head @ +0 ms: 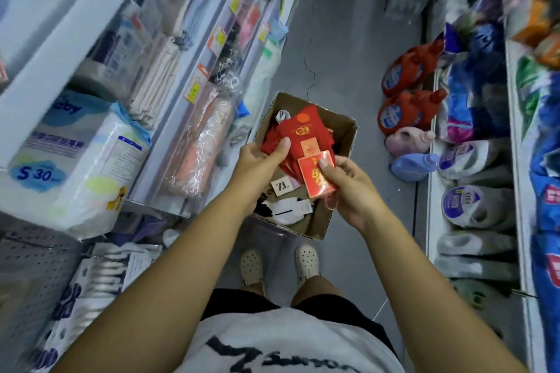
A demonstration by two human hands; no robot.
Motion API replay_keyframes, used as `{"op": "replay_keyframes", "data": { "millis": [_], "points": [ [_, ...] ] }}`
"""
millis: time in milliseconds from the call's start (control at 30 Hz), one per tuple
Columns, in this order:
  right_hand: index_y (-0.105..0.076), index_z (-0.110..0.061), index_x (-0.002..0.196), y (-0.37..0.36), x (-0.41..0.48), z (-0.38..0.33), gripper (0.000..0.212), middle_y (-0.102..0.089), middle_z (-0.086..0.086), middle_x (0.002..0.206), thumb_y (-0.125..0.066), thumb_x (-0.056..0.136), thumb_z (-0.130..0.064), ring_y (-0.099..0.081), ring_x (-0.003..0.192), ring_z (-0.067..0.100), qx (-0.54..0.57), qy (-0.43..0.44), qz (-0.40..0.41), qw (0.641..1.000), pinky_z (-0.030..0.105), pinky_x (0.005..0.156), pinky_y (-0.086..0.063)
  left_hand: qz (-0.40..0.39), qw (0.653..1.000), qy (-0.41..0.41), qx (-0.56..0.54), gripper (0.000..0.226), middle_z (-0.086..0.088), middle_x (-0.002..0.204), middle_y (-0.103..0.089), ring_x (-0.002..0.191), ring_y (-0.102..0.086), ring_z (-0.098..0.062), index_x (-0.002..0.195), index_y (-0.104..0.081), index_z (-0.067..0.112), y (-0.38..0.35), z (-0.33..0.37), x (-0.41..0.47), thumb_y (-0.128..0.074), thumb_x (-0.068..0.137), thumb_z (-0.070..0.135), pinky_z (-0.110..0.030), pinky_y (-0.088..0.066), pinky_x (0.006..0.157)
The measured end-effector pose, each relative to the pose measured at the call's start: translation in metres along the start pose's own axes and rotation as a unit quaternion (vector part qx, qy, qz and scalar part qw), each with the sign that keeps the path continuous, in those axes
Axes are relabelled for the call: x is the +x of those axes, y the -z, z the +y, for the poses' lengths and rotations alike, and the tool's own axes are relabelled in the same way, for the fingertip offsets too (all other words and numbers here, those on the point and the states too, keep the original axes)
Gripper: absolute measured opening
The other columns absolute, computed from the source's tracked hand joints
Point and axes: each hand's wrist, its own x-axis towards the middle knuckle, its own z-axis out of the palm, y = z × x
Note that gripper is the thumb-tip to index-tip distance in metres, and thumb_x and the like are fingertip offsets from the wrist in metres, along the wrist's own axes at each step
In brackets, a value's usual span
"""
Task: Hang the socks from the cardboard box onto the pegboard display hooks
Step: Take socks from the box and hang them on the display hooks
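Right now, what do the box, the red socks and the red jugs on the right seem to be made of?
The box: brown cardboard, matte, with raw folded flaps. The socks: soft red knit fabric, likely; they bunch and fold. Their card label: glossy printed card, catching light. The jugs: probably hard plastic, smooth with a slight sheen.

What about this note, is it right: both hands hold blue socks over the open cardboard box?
No, the colour is wrong. In the head view the left hand and right hand hold red socks, not blue, over the open cardboard box.
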Motion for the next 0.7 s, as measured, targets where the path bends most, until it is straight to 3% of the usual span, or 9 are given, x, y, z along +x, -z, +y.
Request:
{"op": "replay_keyframes", "data": {
  "millis": [67, 133, 233, 367, 467, 567, 700],
  "points": [
    [-0.06, -0.01, 0.118, 0.004, -0.011, -0.013, 0.035, -0.074, 0.01, 0.096, -0.074, 0.088, -0.021, -0.071, 0.074, 0.019, -0.012, -0.001, -0.05, 0.999, 0.031, 0.061, -0.055, -0.026, 0.994, 0.034, -0.103, 0.072, -0.002, 0.116, -0.072, 0.085, -0.077, -0.013, 0.13, -0.048, 0.017, -0.003, 0.008, -0.001, -0.086, 0.075, 0.045, -0.037, -0.06, 0.071],
    [-0.062, -0.013, 0.11, 0.006, -0.02, -0.026, 0.027, -0.076, 0.01, 0.095, -0.074, 0.087, -0.02, -0.072, 0.076, 0.021, -0.023, 0.004, -0.099, 0.995, 0.034, 0.064, -0.055, -0.016, 0.983, 0.029, -0.18, 0.096, -0.012, 0.121, -0.072, 0.097, -0.076, -0.027, 0.139, -0.046, 0.011, -0.008, 0.013, -0.006, -0.097, 0.061, 0.035, -0.052, -0.062, 0.078],
    [-0.057, -0.008, 0.116, 0.008, -0.029, -0.041, 0.037, -0.076, 0.012, 0.104, -0.074, 0.083, -0.013, -0.076, 0.086, 0.023, -0.047, -0.002, -0.156, 0.987, 0.03, 0.065, -0.06, 0.071, 0.973, -0.019, -0.218, 0.097, -0.014, 0.12, -0.073, 0.098, -0.076, -0.03, 0.137, -0.049, 0.011, -0.018, 0.014, -0.017, -0.098, 0.055, 0.021, -0.049, -0.062, 0.077],
    [-0.052, -0.014, 0.126, 0.009, -0.032, -0.055, 0.053, -0.074, 0.011, 0.115, -0.079, 0.081, -0.012, -0.072, 0.102, 0.034, -0.168, 0.012, -0.216, 0.962, 0.041, 0.077, -0.058, 0.16, 0.955, -0.068, -0.241, 0.096, -0.005, 0.123, -0.07, 0.101, -0.075, -0.023, 0.143, -0.037, 0.023, -0.02, 0.007, -0.038, -0.094, 0.066, 0.015, -0.048, -0.061, 0.083],
    [-0.054, -0.018, 0.128, 0.008, -0.027, -0.064, 0.054, -0.073, 0.011, 0.117, -0.082, 0.081, -0.015, -0.069, 0.104, 0.044, -0.197, 0.015, -0.253, 0.947, 0.054, 0.081, -0.05, 0.19, 0.94, -0.096, -0.266, 0.087, -0.001, 0.118, -0.073, 0.098, -0.075, -0.017, 0.141, -0.044, 0.022, -0.013, 0.01, -0.064, -0.091, 0.068, 0.019, -0.039, -0.063, 0.075],
    [-0.059, -0.023, 0.126, 0.005, -0.02, -0.073, 0.047, -0.073, 0.01, 0.118, -0.079, 0.084, -0.014, -0.069, 0.107, 0.041, -0.218, -0.002, -0.302, 0.928, 0.045, 0.081, -0.054, 0.201, 0.922, -0.114, -0.311, 0.069, -0.004, 0.104, -0.078, 0.09, -0.076, -0.018, 0.132, -0.058, 0.012, 0.007, 0.013, -0.091, -0.083, 0.07, 0.027, -0.043, -0.063, 0.076],
    [-0.067, -0.029, 0.118, -0.006, -0.016, -0.076, 0.038, -0.07, 0.004, 0.122, -0.075, 0.087, -0.009, -0.071, 0.108, 0.027, -0.297, -0.01, -0.38, 0.876, 0.038, 0.086, -0.06, 0.234, 0.945, -0.085, -0.215, 0.084, -0.008, 0.107, -0.078, 0.083, -0.076, -0.019, 0.127, -0.063, 0.016, 0.034, 0.004, -0.129, -0.087, 0.056, 0.052, -0.046, -0.061, 0.08]
  ]
}}
